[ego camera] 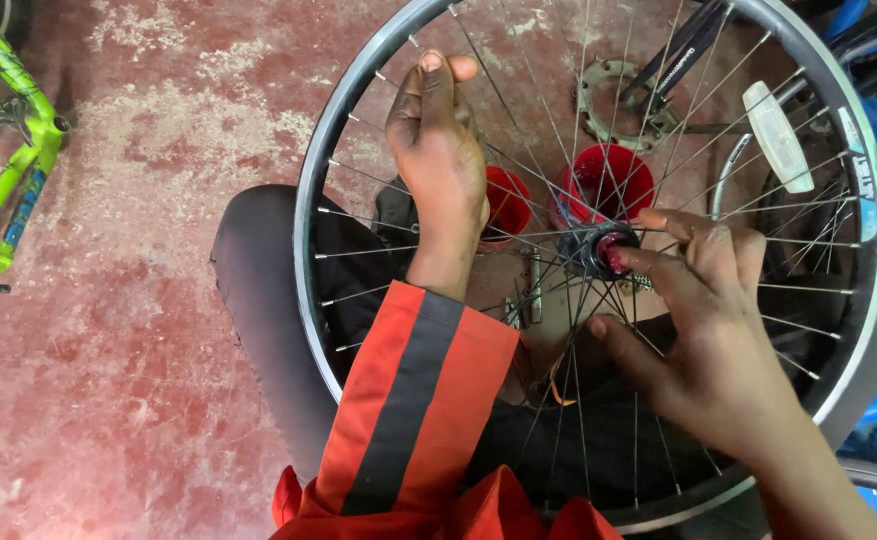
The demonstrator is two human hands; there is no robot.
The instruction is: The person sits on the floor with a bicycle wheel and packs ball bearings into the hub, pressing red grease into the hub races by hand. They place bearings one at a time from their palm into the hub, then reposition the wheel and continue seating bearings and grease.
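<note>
Our left hand (439, 150) pinches a spoke (399, 88) near the rim (311, 200). Our right hand (704, 320), fingers spread, touches the hub (599, 250) just beside it.

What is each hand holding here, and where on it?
Left hand pinches a spoke of the bicycle wheel near the rim. Right hand fingertips touch the hub.

Wheel (359, 90) rests on the lap; two cups (607, 180) beneath (bike frame (19, 150) far left).
</note>
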